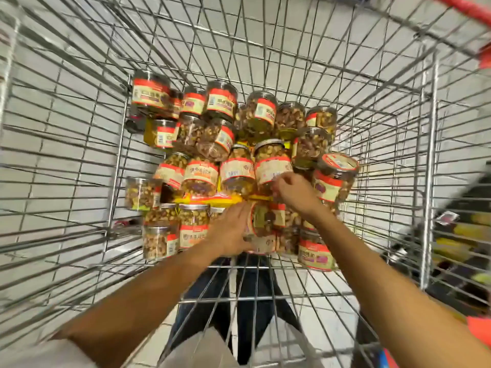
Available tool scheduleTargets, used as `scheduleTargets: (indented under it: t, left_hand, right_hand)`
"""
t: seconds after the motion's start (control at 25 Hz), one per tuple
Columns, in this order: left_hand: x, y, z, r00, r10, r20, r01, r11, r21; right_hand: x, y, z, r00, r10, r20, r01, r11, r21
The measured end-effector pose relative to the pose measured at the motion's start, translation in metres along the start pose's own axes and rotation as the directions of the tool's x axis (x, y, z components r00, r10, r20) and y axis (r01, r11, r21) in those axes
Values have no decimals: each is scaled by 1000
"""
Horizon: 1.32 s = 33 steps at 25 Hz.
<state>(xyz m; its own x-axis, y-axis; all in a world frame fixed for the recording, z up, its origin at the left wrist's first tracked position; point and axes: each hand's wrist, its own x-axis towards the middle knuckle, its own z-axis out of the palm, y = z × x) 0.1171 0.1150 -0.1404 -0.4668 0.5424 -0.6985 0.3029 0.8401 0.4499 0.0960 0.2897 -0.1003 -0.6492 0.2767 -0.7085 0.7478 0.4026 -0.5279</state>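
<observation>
A wire cart is seen from above, its floor heaped with clear jars of nuts, under which a yellow packet is partly buried. A lying jar near the cart's close end is touched by the left hand, its fingers laid close together along the jar's side; whether they curl round it cannot be told. A labelled jar just beyond is gripped at its lower edge by the curled fingers of the right hand.

Left hand over near jar: fingertips smeared, grip not readable. Right hand curled against upper jar, hiding its lower label; pinch or mere touch, cannot tell. Yellow packet mostly buried under jars. Label print too blurred to read. Red handle smeared, cut by top edge. Goods beyond right wire wall indistinct.
</observation>
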Motion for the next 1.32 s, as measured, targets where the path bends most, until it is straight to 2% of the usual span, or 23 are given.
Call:
scheduleTargets:
  t: [0.12,0.2,0.28,0.32,0.36,0.4,0.44,0.48,0.52,0.56,0.6,0.64,0.72,0.76,0.84,0.96,1.0,1.04,1.08,1.12,1.16,1.2,1.32]
  left_hand:
    - [25,-2,23,992,47,-116,-45,999,26]
    - [31,-2,18,995,41,-95,-37,998,41]
    - [27,-2,-3,995,51,-84,-48,998,35]
    - [22,-2,-19,981,143,-133,-133,988,80]
    - [18,-2,-30,922,314,-226,-277,944,180]
    - [13,-3,-44,823,484,-298,-405,867,292]
    - [11,-5,-55,733,588,-343,-454,798,397]
    - [13,-9,-65,708,596,-379,-413,785,462]
    - [18,-16,-77,755,487,-440,-293,850,438]
    - [29,-24,-87,829,265,-492,-118,944,309]
    - [43,-34,-100,843,0,-537,63,993,99]
    - [60,-48,-107,791,-177,-586,168,983,-71]
    - [96,-60,-115,748,-396,-532,287,916,-279]
    - [113,-60,-113,752,-476,-457,363,876,-317]
    - [140,-52,-97,726,-563,-395,498,827,-262]
    - [150,-52,-95,689,-600,-405,560,796,-227]
    - [148,-59,-99,708,-604,-367,529,797,-291]
    - [143,-66,-105,745,-603,-285,454,772,-446]
    - [132,-69,-113,811,-568,-136,353,662,-661]
    - [113,-63,-121,874,-485,36,298,474,-829]
    - [89,-53,-127,917,-377,130,260,318,-912]
    - [64,-40,-133,949,-275,158,225,233,-946]
    - [-10,10,-159,990,13,142,140,101,-985]
  right_hand:
    - [23,9,-8,995,11,95,-21,994,108]
    - [34,13,-13,992,36,124,-41,999,36]
    - [44,12,-15,988,30,151,-37,998,43]
    - [49,9,-14,979,55,195,-70,995,69]
    - [53,6,-14,958,114,265,-146,984,104]
    - [55,0,-12,906,189,378,-266,950,164]
    - [56,-6,-9,828,227,513,-399,881,254]
    - [58,-12,-6,762,201,616,-497,791,357]
    - [62,-17,-2,735,142,663,-544,707,452]
    - [67,-21,2,743,97,662,-556,642,529]
    - [73,-24,3,766,81,637,-551,592,588]
    - [79,-25,5,789,73,610,-544,544,639]
    - [90,-23,6,838,30,545,-500,442,745]
    - [95,-20,7,851,7,526,-486,394,780]
    - [97,-15,5,856,-43,515,-476,321,819]
    - [94,-6,-5,883,-40,468,-437,293,850]
    - [89,-3,-10,892,-22,451,-429,276,860]
    - [81,-2,-16,903,-9,430,-413,265,871]
    - [73,-2,-23,912,0,410,-396,261,880]
    - [63,-4,-32,920,5,391,-379,256,889]
    - [47,-7,-41,931,1,365,-354,246,902]
    - [28,-12,-52,945,-13,327,-315,237,919]
    - [-50,-25,-85,985,-110,135,-116,164,980]
